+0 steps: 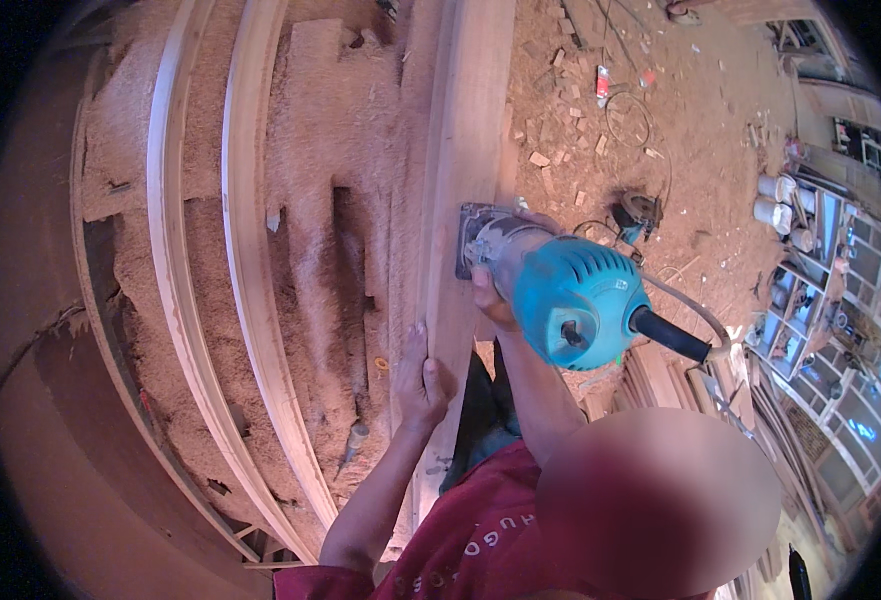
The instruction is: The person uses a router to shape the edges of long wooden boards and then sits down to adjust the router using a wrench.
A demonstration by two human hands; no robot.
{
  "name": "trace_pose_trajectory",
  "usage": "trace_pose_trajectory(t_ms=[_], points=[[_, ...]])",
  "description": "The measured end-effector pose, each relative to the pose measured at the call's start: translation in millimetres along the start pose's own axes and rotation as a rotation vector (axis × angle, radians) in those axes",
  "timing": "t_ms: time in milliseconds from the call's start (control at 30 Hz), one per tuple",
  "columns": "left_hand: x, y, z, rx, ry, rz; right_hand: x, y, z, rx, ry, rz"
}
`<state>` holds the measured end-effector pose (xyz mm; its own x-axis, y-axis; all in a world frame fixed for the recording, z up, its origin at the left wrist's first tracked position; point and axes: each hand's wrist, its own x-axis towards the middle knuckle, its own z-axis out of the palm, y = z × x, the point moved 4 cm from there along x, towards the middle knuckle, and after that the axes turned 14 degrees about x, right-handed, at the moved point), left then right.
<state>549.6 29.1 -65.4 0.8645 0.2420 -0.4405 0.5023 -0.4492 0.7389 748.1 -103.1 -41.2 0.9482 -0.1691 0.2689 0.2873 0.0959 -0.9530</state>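
The blue router [580,300] hides part of the right hand [495,303], and its base [474,242] covers the stretch of board [460,150] directly beneath; the top edge cuts off that board at twelve o'clock and the wooden strips [245,150] toward eleven. Toward five o'clock, a blurred oval [660,500] masks part of the red shirt [470,525], itself cropped below, while items on the shelving [828,235] around three are too small to identify.

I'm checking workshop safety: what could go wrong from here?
The right hand grips the teal power tool low, near its base, so a slip might injure that hand. The left hand lies against the same board, so if the tool jumped that way, it could be hit. Scattered wood offcuts might trip someone.
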Motion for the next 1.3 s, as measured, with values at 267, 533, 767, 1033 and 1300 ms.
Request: trace_pose_trajectory(t_ms=[267,533,767,1033,1300], points=[[-2,-1,-1,-0.005,-0.043,-0.065,52,38,10,0.073,0.026,-0.001],[-2,-4,2,-0.001,-0.064,-0.095,154,33,52,0.177,0.108,-0.202],[-5,-5,5,0.004,-0.083,-0.112,250,59,53,-0.139,0.200,-0.527],[-4,-13,10,-0.006,-0.091,-0.106,305,46,64,-0.219,0.186,-0.355],[-9,-22,11,-0.034,-0.101,-0.118,60,45,24,1.254,-0.104,0.367]])
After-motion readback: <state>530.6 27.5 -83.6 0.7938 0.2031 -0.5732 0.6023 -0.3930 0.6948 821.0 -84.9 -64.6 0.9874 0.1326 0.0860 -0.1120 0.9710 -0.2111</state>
